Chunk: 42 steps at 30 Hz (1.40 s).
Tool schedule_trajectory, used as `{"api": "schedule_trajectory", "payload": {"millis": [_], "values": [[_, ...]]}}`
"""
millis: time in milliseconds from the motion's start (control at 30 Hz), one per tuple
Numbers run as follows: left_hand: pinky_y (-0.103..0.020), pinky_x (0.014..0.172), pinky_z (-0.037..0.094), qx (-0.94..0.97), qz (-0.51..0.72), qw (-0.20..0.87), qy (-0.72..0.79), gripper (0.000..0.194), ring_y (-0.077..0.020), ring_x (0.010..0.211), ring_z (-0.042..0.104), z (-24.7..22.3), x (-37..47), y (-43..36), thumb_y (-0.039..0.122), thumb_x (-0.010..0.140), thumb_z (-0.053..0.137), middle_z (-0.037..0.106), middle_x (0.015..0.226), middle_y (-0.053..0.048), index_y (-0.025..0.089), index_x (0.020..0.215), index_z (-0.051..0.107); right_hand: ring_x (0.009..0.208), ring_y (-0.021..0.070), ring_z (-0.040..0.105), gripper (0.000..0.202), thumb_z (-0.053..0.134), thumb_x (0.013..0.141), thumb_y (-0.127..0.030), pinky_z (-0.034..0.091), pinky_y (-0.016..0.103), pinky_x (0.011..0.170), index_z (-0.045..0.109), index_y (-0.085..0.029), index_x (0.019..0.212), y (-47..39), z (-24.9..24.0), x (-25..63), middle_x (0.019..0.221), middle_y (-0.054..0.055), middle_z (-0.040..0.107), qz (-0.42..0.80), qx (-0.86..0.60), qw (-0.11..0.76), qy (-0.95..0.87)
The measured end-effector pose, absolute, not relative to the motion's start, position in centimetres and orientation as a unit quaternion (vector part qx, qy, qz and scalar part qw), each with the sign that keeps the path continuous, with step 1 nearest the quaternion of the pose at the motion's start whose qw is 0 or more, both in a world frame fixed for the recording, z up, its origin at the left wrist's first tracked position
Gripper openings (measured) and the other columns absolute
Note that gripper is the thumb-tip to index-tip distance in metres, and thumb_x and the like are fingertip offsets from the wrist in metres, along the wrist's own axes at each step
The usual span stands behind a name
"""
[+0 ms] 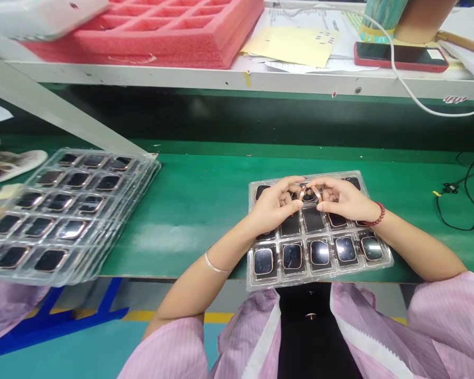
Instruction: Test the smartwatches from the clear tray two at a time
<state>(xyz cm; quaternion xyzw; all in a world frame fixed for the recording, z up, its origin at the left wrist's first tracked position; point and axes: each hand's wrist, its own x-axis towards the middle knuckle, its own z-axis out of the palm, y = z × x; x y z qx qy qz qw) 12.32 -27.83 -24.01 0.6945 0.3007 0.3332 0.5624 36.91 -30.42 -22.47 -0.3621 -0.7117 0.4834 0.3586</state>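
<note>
A clear plastic tray [319, 276] of smartwatch cases with black screens and copper-coloured rims lies in front of me on the bench. Above its back rows my left hand [275, 204] pinches a watch case [302, 192] on edge between thumb and fingers. Close beside it, my right hand [343, 199] grips a second watch case [317, 195], tilted the other way. The two pieces nearly meet at the top; whether they touch, I cannot tell. Two pockets [302, 223] just below my hands show no copper rim. My fingers hide part of the back rows.
Stacked trays [142, 196] of similar watch cases stand on the green bench [189, 210] to the left, near a sandal [21, 160]. A black cable [458, 226] lies at the right. The shelf [205, 79] above carries red foam [221, 45], papers and a phone [398, 57].
</note>
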Motion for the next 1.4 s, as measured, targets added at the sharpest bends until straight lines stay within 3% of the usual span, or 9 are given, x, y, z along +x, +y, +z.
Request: {"api": "schedule_trajectory", "payload": {"millis": [300,467,600,700,767,867,1067,1267,1400], "values": [[-0.021,0.064,0.054,0.622,0.358,0.607,0.341,0.045,-0.0177,0.091,0.074,-23.1,12.9,-27.8,0.025,0.088,0.066,0.073,0.116,-0.010,0.017,0.132,0.060,0.090,0.0173,0.071,0.047,0.069,0.089,-0.024,0.062,0.028,0.069,0.064,-0.022,0.136,-30.2,-22.3,36.8,0.122,0.008,0.071,0.547,-0.408,0.376,-0.627],[-0.024,0.072,0.059,0.597,0.366,0.626,0.344,0.036,-0.0137,0.083,0.071,-23.1,13.1,-27.9,0.017,0.077,0.072,0.072,0.107,-0.006,0.016,0.113,0.063,0.092,0.0193,0.073,0.039,0.065,0.086,-0.019,0.063,0.030,0.069,0.070,-0.020,0.124,-30.3,-22.1,36.7,0.121,0.008,0.075,0.533,-0.415,0.358,-0.644],[-0.026,0.072,0.060,0.589,0.364,0.634,0.345,0.044,-0.0123,0.075,0.069,-23.3,13.4,-27.6,0.017,0.075,0.071,0.071,0.100,-0.003,0.017,0.118,0.061,0.101,0.0221,0.073,0.040,0.068,0.081,-0.019,0.063,0.036,0.082,0.069,-0.020,0.122,-30.1,-21.9,36.8,0.122,0.009,0.075,0.508,-0.417,0.358,-0.663],[-0.027,0.070,0.057,0.602,0.362,0.626,0.339,0.037,-0.0130,0.072,0.069,-22.9,13.4,-27.5,0.021,0.079,0.068,0.072,0.094,-0.003,0.016,0.115,0.061,0.093,0.0215,0.074,0.031,0.068,0.081,-0.022,0.062,0.037,0.078,0.068,-0.019,0.112,-30.1,-21.6,36.6,0.114,0.009,0.077,0.490,-0.442,0.349,-0.665],[-0.029,0.073,0.056,0.633,0.361,0.593,0.342,0.022,-0.0148,0.075,0.069,-22.4,13.1,-27.8,0.024,0.083,0.065,0.072,0.091,-0.004,0.016,0.103,0.064,0.086,0.0217,0.074,0.019,0.066,0.084,-0.024,0.061,0.037,0.075,0.066,-0.019,0.102,-30.5,-21.3,36.3,0.102,0.008,0.078,0.472,-0.455,0.342,-0.673],[-0.038,0.087,0.056,0.733,0.326,0.475,0.363,0.011,-0.0201,0.088,0.070,-21.6,12.3,-29.2,0.026,0.088,0.063,0.075,0.093,-0.006,0.017,0.091,0.068,0.101,0.0260,0.074,0.009,0.066,0.090,-0.027,0.058,0.048,0.093,0.069,-0.019,0.092,-31.5,-21.0,35.4,0.105,0.010,0.079,0.373,-0.445,0.327,-0.746],[-0.058,0.116,0.042,0.868,0.196,0.193,0.415,0.013,-0.0372,0.138,0.053,-21.4,11.3,-31.2,0.023,0.092,0.064,0.065,0.143,-0.016,0.016,0.092,0.075,0.131,0.0365,0.059,0.010,0.069,0.092,-0.024,0.045,0.062,0.113,0.076,-0.019,0.096,-33.0,-20.8,35.1,0.135,0.016,0.071,0.128,-0.431,0.250,-0.857],[-0.058,0.116,0.042,0.903,0.166,0.188,0.350,0.020,-0.0363,0.140,0.052,-20.6,14.0,-30.9,0.021,0.095,0.060,0.063,0.145,-0.017,0.016,0.107,0.075,0.123,0.0388,0.062,0.022,0.064,0.096,-0.029,0.051,0.063,0.104,0.072,-0.020,0.077,-33.8,-19.3,41.3,0.123,0.014,0.075,0.037,-0.470,0.160,-0.867],[-0.064,0.119,0.034,0.916,0.142,0.222,0.304,0.022,-0.0439,0.147,0.044,-20.4,18.5,-30.3,0.029,0.088,0.074,0.059,0.149,-0.023,0.013,0.103,0.074,0.135,0.0471,0.051,0.016,0.073,0.088,-0.034,0.045,0.072,0.107,0.076,-0.019,0.088,-35.4,-19.4,45.0,0.138,0.019,0.067,0.030,-0.519,0.084,-0.850]]}}
